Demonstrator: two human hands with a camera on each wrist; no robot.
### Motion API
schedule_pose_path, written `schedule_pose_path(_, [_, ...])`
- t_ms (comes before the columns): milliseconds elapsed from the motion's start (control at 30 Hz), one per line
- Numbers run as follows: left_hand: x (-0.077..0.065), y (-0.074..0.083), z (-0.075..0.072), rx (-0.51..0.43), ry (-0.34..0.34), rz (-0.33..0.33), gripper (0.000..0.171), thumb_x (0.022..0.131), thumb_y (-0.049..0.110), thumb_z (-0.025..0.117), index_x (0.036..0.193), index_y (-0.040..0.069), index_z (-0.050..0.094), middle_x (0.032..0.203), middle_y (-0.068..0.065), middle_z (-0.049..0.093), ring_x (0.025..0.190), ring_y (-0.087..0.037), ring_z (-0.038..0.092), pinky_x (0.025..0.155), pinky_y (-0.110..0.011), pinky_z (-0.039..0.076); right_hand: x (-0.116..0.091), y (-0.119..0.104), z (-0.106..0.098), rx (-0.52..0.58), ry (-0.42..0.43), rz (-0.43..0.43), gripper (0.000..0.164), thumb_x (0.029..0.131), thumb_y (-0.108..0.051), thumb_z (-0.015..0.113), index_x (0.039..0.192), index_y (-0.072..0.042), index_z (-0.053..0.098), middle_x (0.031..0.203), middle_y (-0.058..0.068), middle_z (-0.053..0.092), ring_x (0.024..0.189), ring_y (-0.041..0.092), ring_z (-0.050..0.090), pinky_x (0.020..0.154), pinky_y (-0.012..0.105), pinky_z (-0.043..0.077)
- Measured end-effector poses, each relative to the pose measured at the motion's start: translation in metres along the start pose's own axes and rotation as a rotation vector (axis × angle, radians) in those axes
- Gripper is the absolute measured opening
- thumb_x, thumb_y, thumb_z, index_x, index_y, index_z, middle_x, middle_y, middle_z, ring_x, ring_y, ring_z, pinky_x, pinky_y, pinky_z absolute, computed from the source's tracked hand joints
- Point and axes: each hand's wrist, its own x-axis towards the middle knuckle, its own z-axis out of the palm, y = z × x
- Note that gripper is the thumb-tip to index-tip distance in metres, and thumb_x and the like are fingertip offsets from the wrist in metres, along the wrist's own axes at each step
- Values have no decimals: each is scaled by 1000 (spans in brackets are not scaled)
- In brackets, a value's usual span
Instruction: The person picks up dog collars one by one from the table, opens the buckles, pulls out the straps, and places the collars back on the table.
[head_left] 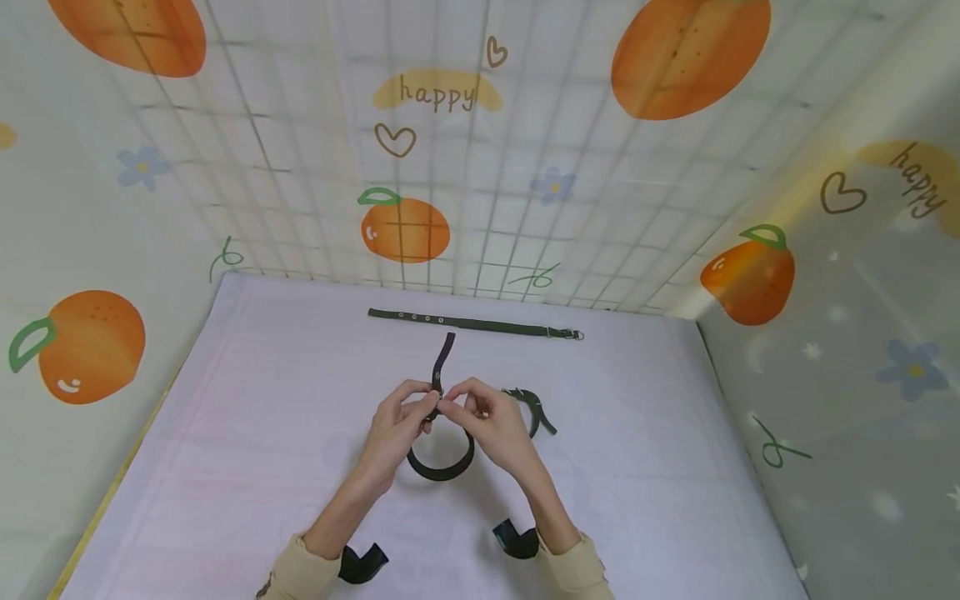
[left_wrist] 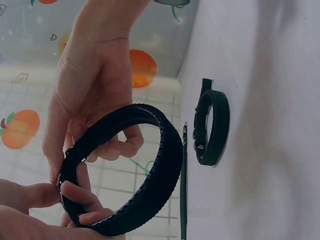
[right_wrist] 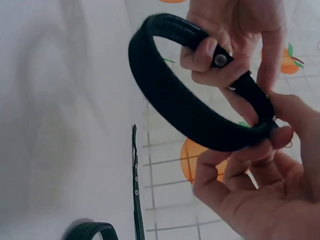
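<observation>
Both hands hold a dark dog collar bent into a ring above the table, its free strap end standing up away from the person. My left hand pinches the band at the buckle, with fingers curled round it. Thumb and fingertips of my right hand pinch the same spot from the other side. In the right wrist view a round metal rivet shows beside the left fingers. Fingers hide much of the buckle.
Behind the hands a green collar lies straight, with eyelets and a buckle. Another coiled collar lies beside the right hand, partly covered by it. A white cloth covers the table; a grid wall with a printed curtain stands behind.
</observation>
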Motion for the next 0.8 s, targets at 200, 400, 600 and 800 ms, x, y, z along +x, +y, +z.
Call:
schedule_pose_path(200, [0, -1, -3, 81, -23, -9, 24, 106, 38, 69, 120, 18, 73, 68, 5, 62, 73, -13, 55, 73, -30, 35, 1, 1, -2, -11, -22, -22, 9, 100, -30, 79, 102, -21, 78, 63, -6, 45, 58, 3, 38, 57, 20, 32])
schedule_pose_path(400, [0, -2, -3, 105, -38, -20, 24, 106, 40, 69, 119, 20, 73, 67, 3, 61, 71, -14, 51, 68, -29, 31, -1, 1, 4, -62, -3, -75, 4, 103, -20, 73, 103, -17, 75, 64, -8, 44, 56, 0, 35, 54, 18, 28])
schedule_pose_path(600, [0, 0, -1, 90, -40, -16, 27, 105, 41, 70, 120, 19, 73, 66, 4, 61, 70, -14, 49, 69, -29, 31, -3, -2, 13, -181, 88, -114, 4, 99, -13, 67, 102, -14, 70, 62, -12, 39, 57, -2, 33, 54, 18, 27])
schedule_pose_path(800, [1, 6, 1, 60, -19, 5, 28, 106, 38, 70, 122, 15, 72, 67, 5, 63, 72, -12, 57, 76, -31, 37, -4, -2, 15, -176, 194, -168, 5, 99, -9, 64, 101, -13, 66, 63, -9, 45, 56, 0, 37, 52, 18, 30])
